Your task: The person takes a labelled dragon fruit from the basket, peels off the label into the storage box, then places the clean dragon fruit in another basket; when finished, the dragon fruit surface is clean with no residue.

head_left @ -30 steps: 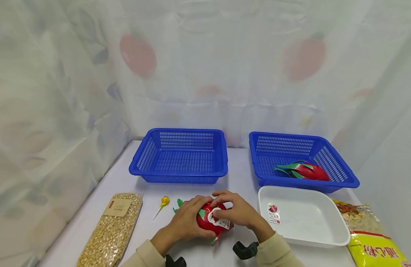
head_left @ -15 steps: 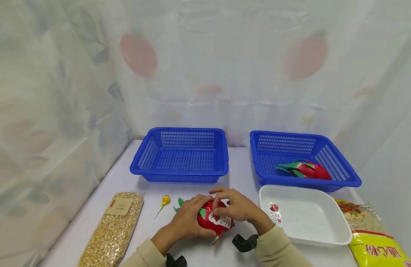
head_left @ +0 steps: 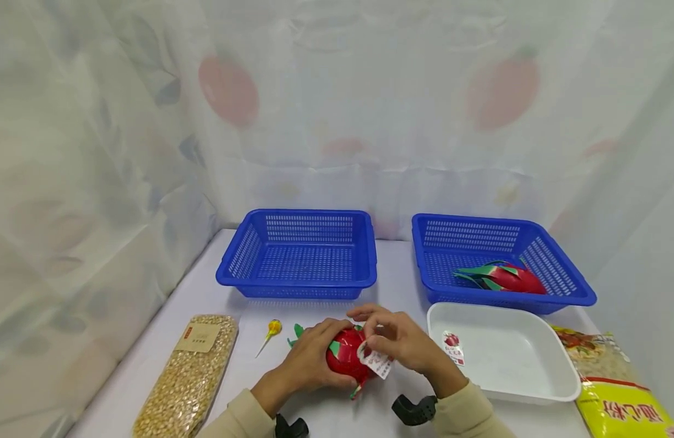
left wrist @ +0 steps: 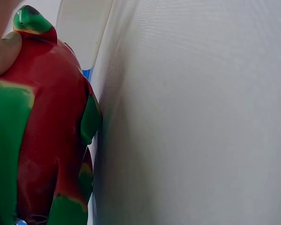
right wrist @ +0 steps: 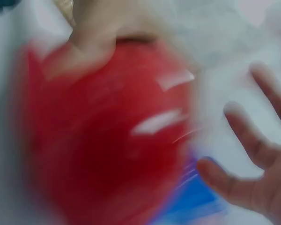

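Observation:
A red toy dragon fruit (head_left: 345, 354) with green leaf tips lies on the white tabletop, gripped from the left by my left hand (head_left: 309, 360). The left wrist view shows the dragon fruit (left wrist: 51, 108) close up, a thumb (left wrist: 4, 54) pressed on its skin. My right hand (head_left: 410, 344) pinches the edge of a white sticker (head_left: 378, 364), which stands partly off the fruit's right side. Motion blurs the right wrist view, where the dragon fruit (right wrist: 107, 140) fills the left and several spread fingers of the right hand (right wrist: 257, 164) show; the sticker cannot be made out there.
Two blue baskets stand at the back: the left basket (head_left: 295, 285), and the right basket (head_left: 507, 298) holding another dragon fruit (head_left: 514, 280). A white tray (head_left: 501, 353) bears a sticker (head_left: 453, 348). A lollipop (head_left: 272, 330), grain pack (head_left: 186, 377) and yellow pasta bag (head_left: 616, 389) lie around.
The sticker, flat on the dragon fruit before, now lifts away at its edge. My right hand has moved slightly right with it. The left hand keeps its grip on the fruit.

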A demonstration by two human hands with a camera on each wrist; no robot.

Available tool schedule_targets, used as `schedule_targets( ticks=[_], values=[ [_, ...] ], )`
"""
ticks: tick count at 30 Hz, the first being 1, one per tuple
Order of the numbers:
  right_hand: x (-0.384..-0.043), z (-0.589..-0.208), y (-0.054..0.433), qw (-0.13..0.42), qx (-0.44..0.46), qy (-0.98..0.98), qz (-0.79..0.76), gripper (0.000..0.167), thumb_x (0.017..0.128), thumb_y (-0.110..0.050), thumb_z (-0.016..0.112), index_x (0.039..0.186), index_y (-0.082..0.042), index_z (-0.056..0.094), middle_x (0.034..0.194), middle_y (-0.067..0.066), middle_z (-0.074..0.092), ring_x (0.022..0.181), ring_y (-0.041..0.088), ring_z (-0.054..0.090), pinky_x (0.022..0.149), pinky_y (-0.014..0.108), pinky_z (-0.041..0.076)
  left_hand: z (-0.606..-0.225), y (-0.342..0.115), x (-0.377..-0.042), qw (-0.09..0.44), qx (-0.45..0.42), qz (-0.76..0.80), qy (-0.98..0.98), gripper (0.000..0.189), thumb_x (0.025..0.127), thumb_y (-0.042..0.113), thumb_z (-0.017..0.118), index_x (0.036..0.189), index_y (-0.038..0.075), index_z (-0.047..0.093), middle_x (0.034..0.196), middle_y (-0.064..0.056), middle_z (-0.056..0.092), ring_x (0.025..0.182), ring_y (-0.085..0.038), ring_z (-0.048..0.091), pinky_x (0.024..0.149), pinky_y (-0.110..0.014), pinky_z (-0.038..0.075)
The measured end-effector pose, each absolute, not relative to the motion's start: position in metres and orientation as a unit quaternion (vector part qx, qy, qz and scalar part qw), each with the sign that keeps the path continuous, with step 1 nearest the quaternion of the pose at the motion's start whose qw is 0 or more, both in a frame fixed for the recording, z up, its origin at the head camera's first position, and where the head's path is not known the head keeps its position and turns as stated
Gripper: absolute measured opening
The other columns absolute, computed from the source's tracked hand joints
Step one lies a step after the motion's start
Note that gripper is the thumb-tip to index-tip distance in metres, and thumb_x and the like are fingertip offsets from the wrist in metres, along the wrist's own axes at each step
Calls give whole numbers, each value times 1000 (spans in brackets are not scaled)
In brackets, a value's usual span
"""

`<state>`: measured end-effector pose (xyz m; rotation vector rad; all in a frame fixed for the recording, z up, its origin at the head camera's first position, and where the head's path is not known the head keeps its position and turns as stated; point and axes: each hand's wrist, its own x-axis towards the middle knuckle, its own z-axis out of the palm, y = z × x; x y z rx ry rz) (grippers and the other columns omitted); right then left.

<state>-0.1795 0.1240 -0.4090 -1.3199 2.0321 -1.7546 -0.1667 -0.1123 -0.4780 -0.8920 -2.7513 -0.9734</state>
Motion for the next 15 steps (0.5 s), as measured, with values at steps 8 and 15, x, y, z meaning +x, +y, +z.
schedule_targets(
  ticks=[8, 15],
  values=[
    [-169, -348, 146, 19, -395, 612, -685, 6, 94, -7, 61, 88, -7, 62, 134, 33, 41, 130, 41, 34, 101, 56, 34, -477, -110, -165, 27, -270, -327, -905, 88, 65, 57, 83, 139, 30, 44, 132, 8, 50, 119, -18, 47, 88, -47, 48],
    [-162, -336, 164, 28, -323, 610, -723, 22, 94, 3, 56, 96, -13, 70, 138, 27, 41, 129, 40, 34, 103, 53, 29, -476, -111, -163, 26, -272, -329, -904, 87, 66, 58, 82, 139, 28, 44, 131, 6, 50, 119, -19, 47, 89, -47, 48]
  ],
)
